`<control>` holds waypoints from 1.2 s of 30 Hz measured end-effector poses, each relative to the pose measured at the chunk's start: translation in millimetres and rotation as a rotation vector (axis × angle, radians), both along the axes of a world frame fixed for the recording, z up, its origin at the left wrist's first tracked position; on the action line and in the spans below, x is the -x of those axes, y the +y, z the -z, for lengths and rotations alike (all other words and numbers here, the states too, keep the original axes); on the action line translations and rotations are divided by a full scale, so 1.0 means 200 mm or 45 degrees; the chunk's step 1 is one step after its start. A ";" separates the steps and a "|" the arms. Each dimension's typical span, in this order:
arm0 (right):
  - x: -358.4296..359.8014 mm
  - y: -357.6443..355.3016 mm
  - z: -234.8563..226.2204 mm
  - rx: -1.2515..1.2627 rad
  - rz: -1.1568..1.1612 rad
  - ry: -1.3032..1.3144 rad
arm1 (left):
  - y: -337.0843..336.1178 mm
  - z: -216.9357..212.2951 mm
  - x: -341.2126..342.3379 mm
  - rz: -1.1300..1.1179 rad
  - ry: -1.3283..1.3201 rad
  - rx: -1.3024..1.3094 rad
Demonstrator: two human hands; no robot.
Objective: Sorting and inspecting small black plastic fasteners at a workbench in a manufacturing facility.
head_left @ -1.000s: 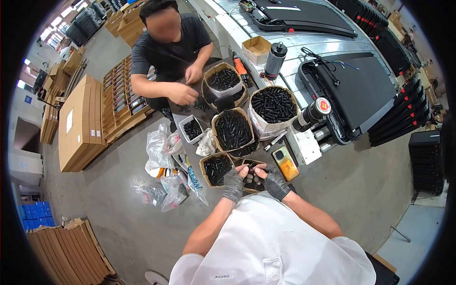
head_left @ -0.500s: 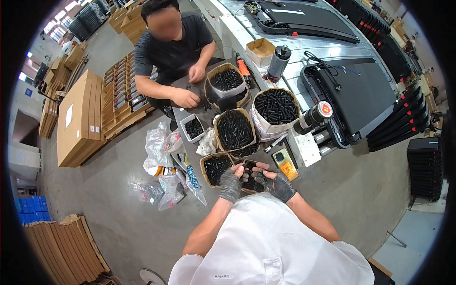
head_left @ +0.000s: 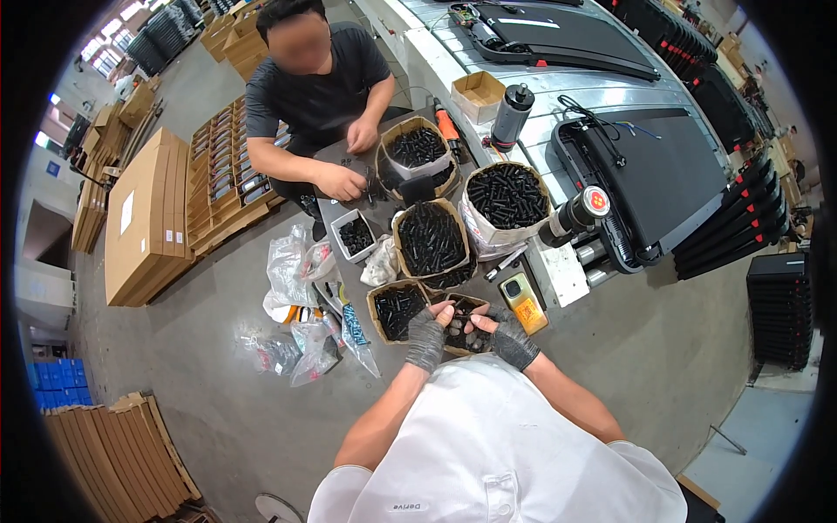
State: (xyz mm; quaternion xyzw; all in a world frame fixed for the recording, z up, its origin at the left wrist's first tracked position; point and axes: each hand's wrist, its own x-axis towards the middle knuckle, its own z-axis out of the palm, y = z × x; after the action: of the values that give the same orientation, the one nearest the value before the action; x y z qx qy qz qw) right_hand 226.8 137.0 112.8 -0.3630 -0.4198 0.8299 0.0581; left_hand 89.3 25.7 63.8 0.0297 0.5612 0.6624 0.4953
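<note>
Both my hands wear grey fingerless gloves and meet over a small cardboard box (head_left: 453, 347) of black parts in front of me. My left hand (head_left: 426, 337) and my right hand (head_left: 512, 338) pinch a small black part (head_left: 462, 319) between their fingertips; its shape is too small to make out. To the left of that box stands another open box of black screws (head_left: 397, 309). Beyond them sit a larger box of black parts (head_left: 429, 237) and a white-lined bag of black parts (head_left: 506, 197).
Across from me a co-worker in a dark shirt (head_left: 318, 83) handles parts beside another box (head_left: 417, 148) and a small white tray (head_left: 355, 235). A yellow-cased phone (head_left: 524, 302) lies to my right. Plastic bags (head_left: 295, 307) litter the floor at left. Treadmills (head_left: 645, 174) stand at right, flat cartons (head_left: 144, 218) at left.
My hands stay together over the small box with only slight finger movement. The co-worker's hands have shifted a little.
</note>
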 end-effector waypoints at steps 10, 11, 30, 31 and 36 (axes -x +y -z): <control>0.03 -0.01 0.00 -0.131 -0.004 -0.118 | 0.00 0.01 -0.01 0.047 0.059 0.021; 0.04 -0.01 0.00 -0.232 0.012 -0.140 | 0.00 0.01 0.00 0.045 0.057 0.021; 0.08 -0.02 -0.01 -0.502 0.114 -0.119 | -0.01 -0.08 0.01 0.200 0.407 0.001; 0.08 -0.02 0.00 -0.505 0.115 -0.117 | -0.01 -0.08 0.02 0.227 0.462 0.000; 0.05 -0.01 0.09 -0.797 0.078 -0.072 | 0.02 -0.20 0.00 0.217 0.594 -0.133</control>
State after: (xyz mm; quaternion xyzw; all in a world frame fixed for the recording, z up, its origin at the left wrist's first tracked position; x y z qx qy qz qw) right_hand 217.1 134.8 94.2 -0.3628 -0.6452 0.6477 0.1804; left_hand 89.0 30.5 103.2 0.2543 0.6208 0.6217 0.4043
